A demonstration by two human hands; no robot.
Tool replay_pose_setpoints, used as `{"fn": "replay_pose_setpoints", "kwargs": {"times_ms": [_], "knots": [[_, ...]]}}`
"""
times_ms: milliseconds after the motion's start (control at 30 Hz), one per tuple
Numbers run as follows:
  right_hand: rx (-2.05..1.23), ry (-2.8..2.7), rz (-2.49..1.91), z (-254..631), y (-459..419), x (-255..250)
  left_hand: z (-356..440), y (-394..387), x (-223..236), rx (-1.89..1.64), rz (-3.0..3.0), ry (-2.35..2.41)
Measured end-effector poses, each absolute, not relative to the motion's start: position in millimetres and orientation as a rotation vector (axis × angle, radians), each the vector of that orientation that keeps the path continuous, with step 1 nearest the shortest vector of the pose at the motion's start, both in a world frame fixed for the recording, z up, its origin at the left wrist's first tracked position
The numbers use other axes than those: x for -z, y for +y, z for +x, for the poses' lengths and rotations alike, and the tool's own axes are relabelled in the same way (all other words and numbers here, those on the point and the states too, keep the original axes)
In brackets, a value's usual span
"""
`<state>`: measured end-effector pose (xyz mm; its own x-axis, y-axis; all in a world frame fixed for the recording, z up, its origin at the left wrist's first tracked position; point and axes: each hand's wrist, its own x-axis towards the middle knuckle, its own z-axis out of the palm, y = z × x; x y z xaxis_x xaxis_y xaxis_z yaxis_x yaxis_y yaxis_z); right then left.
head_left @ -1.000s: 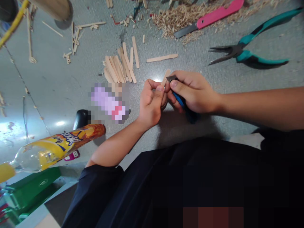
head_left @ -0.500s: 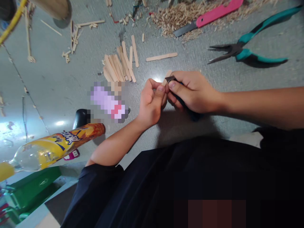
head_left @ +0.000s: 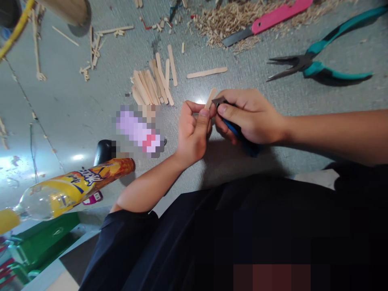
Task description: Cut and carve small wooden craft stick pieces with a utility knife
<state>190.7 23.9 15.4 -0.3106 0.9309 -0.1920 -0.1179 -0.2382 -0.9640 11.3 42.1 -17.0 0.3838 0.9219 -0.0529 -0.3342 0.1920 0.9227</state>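
My left hand (head_left: 192,131) is closed round a wooden craft stick (head_left: 211,98), whose rounded tip pokes up between my two hands. My right hand (head_left: 248,117) grips a blue-handled utility knife (head_left: 236,131), with its blade tip resting against the stick near my right thumb. Both hands are held close together just above the grey floor (head_left: 75,109). A heap of similar wooden sticks (head_left: 153,83) lies a little beyond my left hand, and one loose stick (head_left: 207,73) lies farther back.
Teal-handled long-nose pliers (head_left: 315,64) lie at the back right. A pink-handled knife (head_left: 266,20) rests on a pile of wood shavings (head_left: 230,20). A yellow-labelled plastic bottle (head_left: 66,190) lies at the left, above a green object (head_left: 42,242). Stick scraps (head_left: 93,52) litter the back left.
The hands have barely moved; the knife's blue handle shows a little more below my right hand than half a second ago.
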Motion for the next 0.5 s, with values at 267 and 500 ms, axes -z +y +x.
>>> {"fn": "replay_pose_setpoints", "kwargs": {"times_ms": [267, 500], "knots": [[-1.668, -1.212, -1.146, 189.0, 23.1, -19.3, 7.2, 37.9, 24.3, -1.026, 1.107, 0.833], [-1.609, -1.305, -1.246, 188.2, 21.8, -27.7, 3.2, 30.2, 30.7, -0.928, 1.154, 1.012]]}}
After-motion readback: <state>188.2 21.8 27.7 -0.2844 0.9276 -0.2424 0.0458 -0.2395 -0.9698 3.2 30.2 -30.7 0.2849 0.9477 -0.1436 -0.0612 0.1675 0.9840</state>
